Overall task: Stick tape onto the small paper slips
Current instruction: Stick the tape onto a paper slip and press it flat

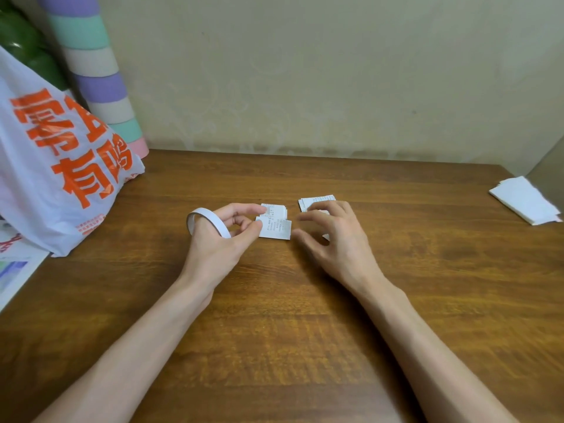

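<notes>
Both arms reach in over the wooden table (396,209). The left hand (219,239) wears the white tape roll (207,222) like a bangle, looped round its fingers. Its thumb and forefinger are curled in and pinch the left edge of one printed paper slip (276,229), which lies flat at the hand's 3 o'clock. Just beyond that slip, at the hand's 1 o'clock, sits a small stack of slips (277,210), touching or overlapping it.

Over to the right hand (332,236): it is wide, the fingers spread and loosely bent, gripping nothing. A second pile of slips (317,200) peeks out at its 11 o'clock, partly under the fingertips; whether they touch the paper I cannot tell. The two hands are near each other, with a narrow strip of bare wood between them.

At the table's 2 o'clock lies a folded white sheet (525,199), well apart. At 9 o'clock slumps a white plastic bag (61,166) with orange lettering, with a pastel-striped tube (97,83) leaning behind it.
</notes>
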`<action>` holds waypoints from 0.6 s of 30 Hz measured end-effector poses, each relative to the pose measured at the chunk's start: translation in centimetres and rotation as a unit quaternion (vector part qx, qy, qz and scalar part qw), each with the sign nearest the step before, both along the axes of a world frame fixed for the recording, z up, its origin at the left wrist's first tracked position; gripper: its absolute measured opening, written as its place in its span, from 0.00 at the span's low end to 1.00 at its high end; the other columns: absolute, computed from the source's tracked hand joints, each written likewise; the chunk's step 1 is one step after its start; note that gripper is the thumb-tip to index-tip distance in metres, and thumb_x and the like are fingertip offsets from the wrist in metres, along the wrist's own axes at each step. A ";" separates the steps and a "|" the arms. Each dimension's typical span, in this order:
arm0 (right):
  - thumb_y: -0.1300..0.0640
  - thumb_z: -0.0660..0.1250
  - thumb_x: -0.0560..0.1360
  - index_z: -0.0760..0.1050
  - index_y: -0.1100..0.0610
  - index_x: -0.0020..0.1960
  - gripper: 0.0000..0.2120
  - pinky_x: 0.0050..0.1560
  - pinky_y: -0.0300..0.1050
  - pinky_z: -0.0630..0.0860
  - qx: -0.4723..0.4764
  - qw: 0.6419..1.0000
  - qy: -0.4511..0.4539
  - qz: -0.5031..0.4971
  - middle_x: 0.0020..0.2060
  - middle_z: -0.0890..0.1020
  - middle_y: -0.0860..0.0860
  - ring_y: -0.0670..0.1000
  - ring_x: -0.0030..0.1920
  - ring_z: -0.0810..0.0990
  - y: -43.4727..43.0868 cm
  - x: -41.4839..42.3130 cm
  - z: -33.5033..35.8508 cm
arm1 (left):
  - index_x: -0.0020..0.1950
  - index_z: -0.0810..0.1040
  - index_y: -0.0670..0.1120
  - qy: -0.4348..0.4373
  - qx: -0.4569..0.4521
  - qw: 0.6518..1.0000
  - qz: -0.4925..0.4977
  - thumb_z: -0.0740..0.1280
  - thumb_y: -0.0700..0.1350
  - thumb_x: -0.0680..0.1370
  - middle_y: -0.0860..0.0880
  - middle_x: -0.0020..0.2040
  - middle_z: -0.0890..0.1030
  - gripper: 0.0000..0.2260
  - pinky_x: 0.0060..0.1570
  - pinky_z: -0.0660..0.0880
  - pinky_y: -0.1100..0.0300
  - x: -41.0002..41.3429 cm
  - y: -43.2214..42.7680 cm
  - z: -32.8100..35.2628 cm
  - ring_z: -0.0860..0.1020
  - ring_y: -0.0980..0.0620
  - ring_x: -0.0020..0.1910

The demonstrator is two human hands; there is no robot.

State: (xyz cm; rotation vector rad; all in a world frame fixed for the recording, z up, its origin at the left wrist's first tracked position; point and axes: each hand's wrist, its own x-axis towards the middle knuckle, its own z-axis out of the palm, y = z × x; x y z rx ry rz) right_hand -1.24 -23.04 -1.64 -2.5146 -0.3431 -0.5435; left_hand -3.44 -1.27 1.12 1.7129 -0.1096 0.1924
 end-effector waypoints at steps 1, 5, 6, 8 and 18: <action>0.46 0.75 0.78 0.85 0.49 0.60 0.13 0.63 0.52 0.74 -0.017 1.000 -0.011 0.008 0.61 0.81 0.48 0.53 0.66 0.74 0.5 0.1 -0.3 | 0.54 0.87 0.52 0.002 -0.003 1.000 0.008 0.73 0.40 0.80 0.54 0.34 0.73 0.08 0.31 0.70 0.69 0.1 0.2 0.1 0.70 0.60 0.31; 0.43 0.73 0.78 0.87 0.48 0.57 0.13 0.66 0.58 0.70 -0.081 0.997 -0.006 0.002 0.67 0.80 0.51 0.59 0.73 0.71 1.7 0.5 -1.0 | 0.53 0.87 0.52 0.006 -0.014 1.000 0.021 0.73 0.39 0.79 0.52 0.35 0.73 0.08 0.31 0.68 0.70 0.3 0.4 0.0 0.69 0.59 0.31; 0.43 0.73 0.78 0.88 0.48 0.55 0.12 0.66 0.58 0.69 -0.084 0.996 -0.006 0.004 0.66 0.81 0.50 0.59 0.73 0.71 1.8 0.5 -1.1 | 0.53 0.87 0.52 0.005 -0.014 1.000 0.020 0.73 0.39 0.79 0.52 0.35 0.73 0.08 0.31 0.68 0.70 0.3 0.4 -0.1 0.69 0.59 0.31; 0.44 0.73 0.79 0.88 0.49 0.51 0.10 0.64 0.56 0.71 -0.081 0.996 -0.025 0.014 0.61 0.84 0.47 0.58 0.70 0.74 1.9 0.4 -1.1 | 0.53 0.87 0.52 0.004 -0.013 1.000 0.021 0.73 0.39 0.79 0.52 0.36 0.74 0.08 0.31 0.68 0.69 0.3 0.3 -0.2 0.70 0.60 0.31; 0.45 0.67 0.82 0.86 0.49 0.53 0.11 0.37 0.52 0.82 0.001 0.993 -0.114 0.035 0.41 0.87 0.47 0.52 0.40 0.86 1.9 -0.8 0.2 | 0.70 0.77 0.60 0.059 0.050 0.996 0.045 0.69 0.58 0.81 0.53 0.46 0.85 0.17 0.39 0.79 0.62 0.5 0.4 -0.5 0.80 0.57 0.34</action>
